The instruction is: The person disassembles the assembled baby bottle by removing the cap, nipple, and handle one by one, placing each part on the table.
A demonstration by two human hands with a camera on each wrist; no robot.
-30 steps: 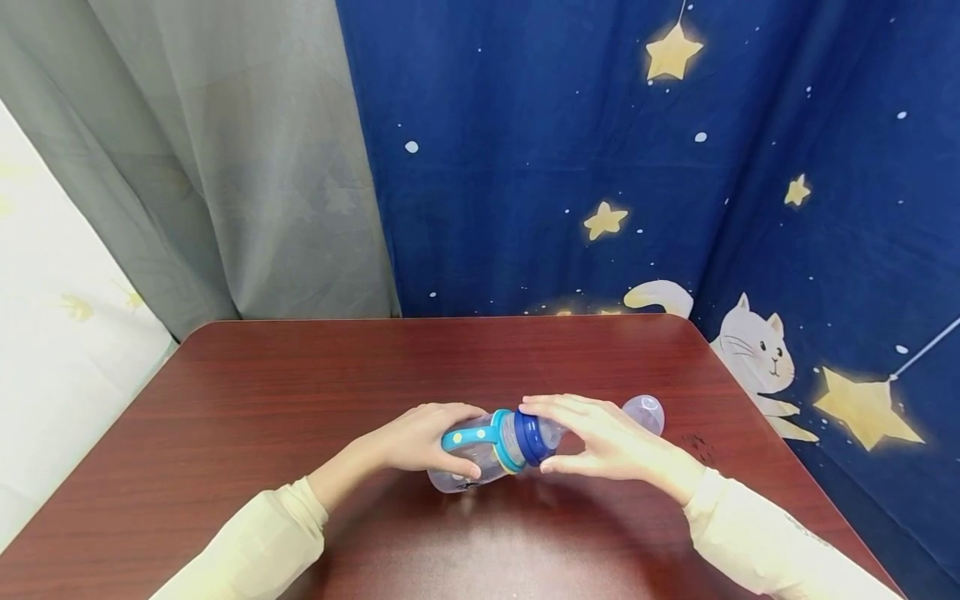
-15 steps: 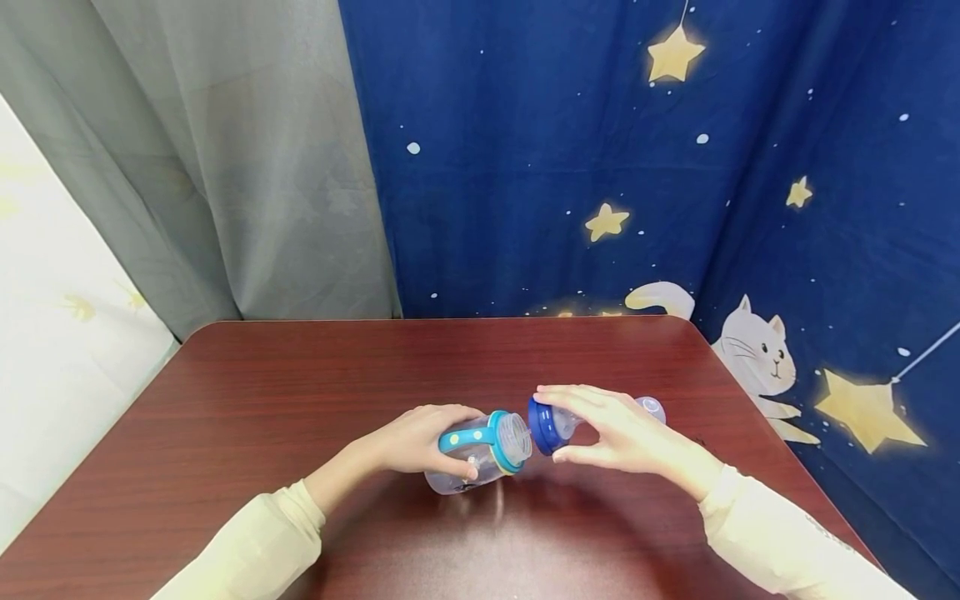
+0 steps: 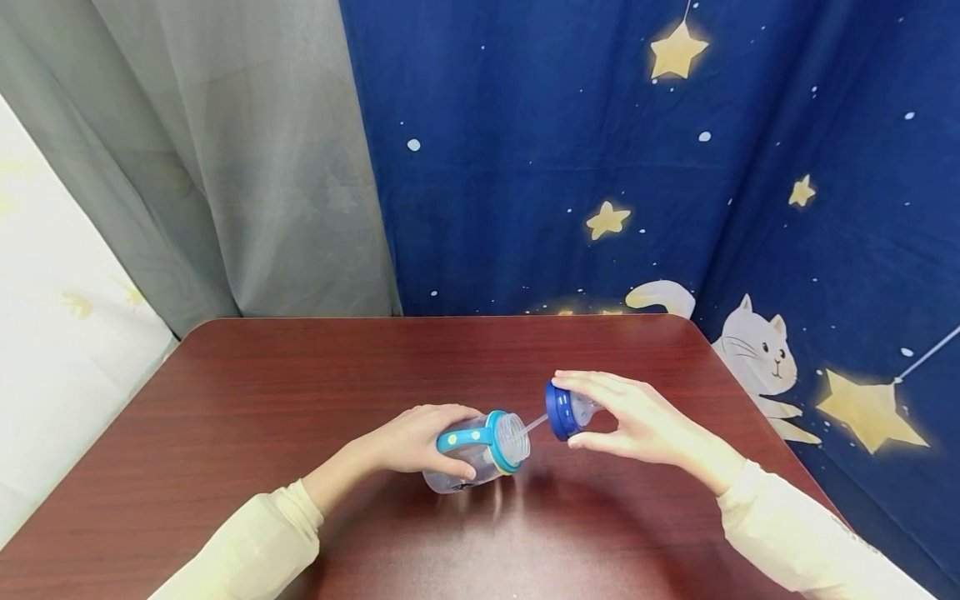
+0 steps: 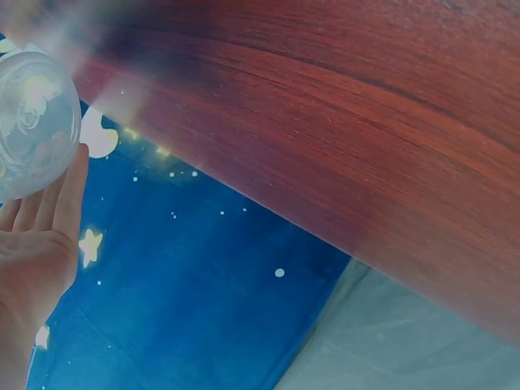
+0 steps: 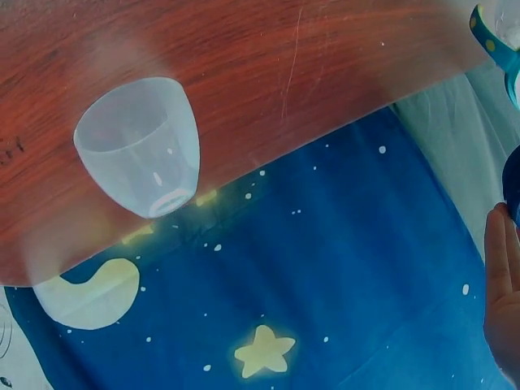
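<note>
My left hand (image 3: 420,439) grips a clear baby bottle (image 3: 480,457) that lies tilted above the table, its threaded mouth to the right. Around its neck sits a turquoise ring with a dotted handle (image 3: 465,438). Only the bottle's clear base (image 4: 36,126) shows in the left wrist view. With fingers above and thumb below, my right hand (image 3: 641,421) holds a blue screw lid (image 3: 561,411) with a clear top, apart from the bottle. A thin straw (image 3: 536,422) runs from the lid to the bottle's mouth.
A clear dome-shaped cap (image 5: 142,146) stands on the table in the right wrist view; the right hand hides it in the head view. The dark red wooden table (image 3: 337,367) ends at a back edge before grey and blue curtains (image 3: 510,167).
The right hand has pulled the blue lid off the bottle's mouth and moved it right and up, baring the straw. The left hand and bottle have stayed nearly still.
</note>
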